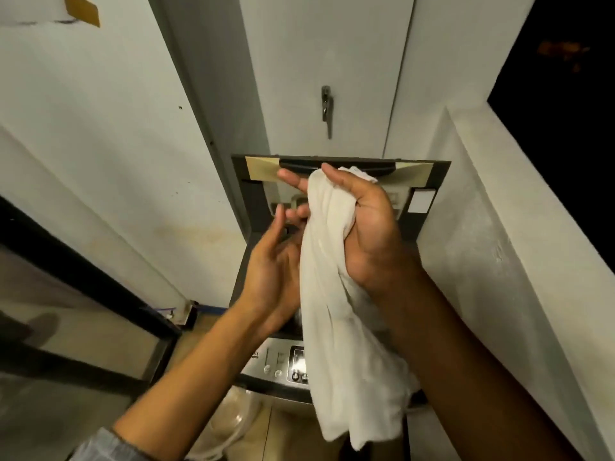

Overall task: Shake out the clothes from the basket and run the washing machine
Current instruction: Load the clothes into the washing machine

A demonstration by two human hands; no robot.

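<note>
While the white garment (336, 294) hangs above the washing machine (336, 384), the status reads as follows.

Landmark: the washing machine; every position below is given relative to it.
Lid: the lid (429, 181) stands raised at the far side of the machine, leaning toward the cabinet door (326, 61) behind it.
Garment position: bunched and hanging directly over the machine, its lower end draping across the control panel (283, 361) at the near edge.
Right hand: the right hand (362, 227) clenches the upper part of the garment, fingers wrapped around the cloth.
Left hand: the left hand (276, 261) is released, fingers spread and relaxed, just left of the garment; contact with the cloth cannot be confirmed.
Basket: not identifiable; a pale translucent bag (229, 424) lies low at the near left of the machine.
Done: lid open; one garment lifted out and in hand.
Left, by judgement: shake this garment, drop it in the drum, handle any remaining clothes, close the lid, set the controls. The drum contents are hidden.
Edges: the left wall (116, 161) and the right ledge (499, 227) flank the machine closely; the raised lid limits reach at the far side.
Open room: mainly above the machine and toward the near side; a wide sideways shake risks striking a wall.
</note>
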